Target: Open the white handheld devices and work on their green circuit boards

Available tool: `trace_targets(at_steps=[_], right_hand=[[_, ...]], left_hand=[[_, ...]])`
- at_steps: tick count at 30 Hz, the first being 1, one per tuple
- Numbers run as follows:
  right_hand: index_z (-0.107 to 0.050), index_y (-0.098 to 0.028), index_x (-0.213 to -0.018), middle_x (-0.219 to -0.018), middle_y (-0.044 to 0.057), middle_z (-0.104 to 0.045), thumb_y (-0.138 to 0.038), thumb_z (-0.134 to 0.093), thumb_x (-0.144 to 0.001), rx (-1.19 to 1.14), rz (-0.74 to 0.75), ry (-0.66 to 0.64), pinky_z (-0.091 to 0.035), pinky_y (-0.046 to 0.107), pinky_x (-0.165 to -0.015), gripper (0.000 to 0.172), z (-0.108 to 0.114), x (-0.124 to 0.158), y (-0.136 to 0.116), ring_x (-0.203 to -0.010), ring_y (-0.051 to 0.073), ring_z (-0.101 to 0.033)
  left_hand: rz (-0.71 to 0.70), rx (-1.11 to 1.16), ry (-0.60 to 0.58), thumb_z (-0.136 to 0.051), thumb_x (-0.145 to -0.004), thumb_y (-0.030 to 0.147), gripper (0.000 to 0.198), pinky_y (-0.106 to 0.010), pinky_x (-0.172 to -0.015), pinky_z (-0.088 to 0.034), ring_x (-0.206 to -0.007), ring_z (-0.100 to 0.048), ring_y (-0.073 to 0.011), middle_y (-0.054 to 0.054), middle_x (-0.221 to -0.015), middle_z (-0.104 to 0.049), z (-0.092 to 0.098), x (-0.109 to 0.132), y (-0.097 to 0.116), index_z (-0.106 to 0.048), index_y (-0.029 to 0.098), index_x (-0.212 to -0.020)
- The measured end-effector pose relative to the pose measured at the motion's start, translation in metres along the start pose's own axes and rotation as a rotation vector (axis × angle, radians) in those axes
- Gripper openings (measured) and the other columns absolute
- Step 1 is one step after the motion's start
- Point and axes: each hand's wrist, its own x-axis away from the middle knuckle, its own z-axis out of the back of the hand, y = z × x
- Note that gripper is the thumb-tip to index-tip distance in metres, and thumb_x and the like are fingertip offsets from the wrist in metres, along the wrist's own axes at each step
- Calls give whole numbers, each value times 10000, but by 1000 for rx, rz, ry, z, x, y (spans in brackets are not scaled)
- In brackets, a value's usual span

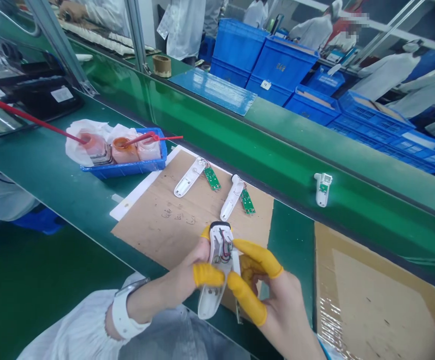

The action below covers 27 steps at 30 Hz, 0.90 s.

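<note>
Both my hands hold one white plastic housing [215, 272] over the near edge of a brown cardboard sheet [172, 220]. Its open side faces up and shows red and black wires. My left hand [187, 280] grips it from the left, thumb in a yellow finger cot across its middle. My right hand [273, 295] pinches its right side with yellow-capped thumb and fingers. Two more white housings [188, 177] [232, 196] lie on the cardboard, each wired to a small green circuit board [212, 178] [247, 201].
A blue tray [127, 167] of small glue pots with red sticks stands left of the cardboard. One white part [323, 189] rides on the green conveyor belt [277, 160]. Blue crates [277, 65] and people in white coats are beyond. Another cardboard sheet [375, 300] lies right.
</note>
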Motion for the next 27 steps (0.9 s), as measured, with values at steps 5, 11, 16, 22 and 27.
trace_targets(at_steps=[5, 11, 16, 22, 27], right_hand=[[-452, -278, -1191, -582, -54, -545, -337, -523, -905, -84, -104, 12, -445, 193, -382, 301, 0, 9, -1, -425, 112, -493], [-509, -223, -1035, -621, 3, -617, -391, -505, -925, 189, 84, 211, -529, 230, -434, 201, -8, 10, -9, -472, 155, -610], [-535, -186, -1017, -781, 78, -706, -330, -488, -951, 267, 164, 268, -587, 216, -593, 166, -12, 1, -14, -676, 179, -710], [-516, -145, -1180, -931, 109, -715, -301, -436, -981, 326, 216, 197, -581, 208, -695, 265, -5, 1, -10, -834, 177, -708], [-559, -161, -1174, -1071, 99, -644, -340, -459, -968, 372, 259, 77, -551, 270, -718, 291, 3, -4, -1, -939, 190, -637]], left_hand=[[-3, -272, -1, -665, -766, 202, 289, -366, -863, -454, -942, -554, -193, -30, -981, -557, 1, 5, 3, -474, 251, -977], [-59, -263, -15, -531, -879, 409, 278, -461, -960, -418, -980, -533, -220, -57, -1059, -549, 12, 10, -10, -532, 254, -1110], [-234, -109, -107, -528, -872, 493, 393, -458, -999, -402, -1080, -541, -247, -67, -1135, -565, 3, 12, -11, -522, 244, -1176], [-136, -14, 24, -468, -884, 556, 521, -416, -997, -409, -1163, -527, -243, -98, -1241, -568, -19, 12, 9, -380, 266, -1308], [41, 235, 76, -595, -736, 672, 637, -446, -1024, -374, -1183, -527, -294, -96, -1133, -649, -15, 1, 6, -532, 215, -1175]])
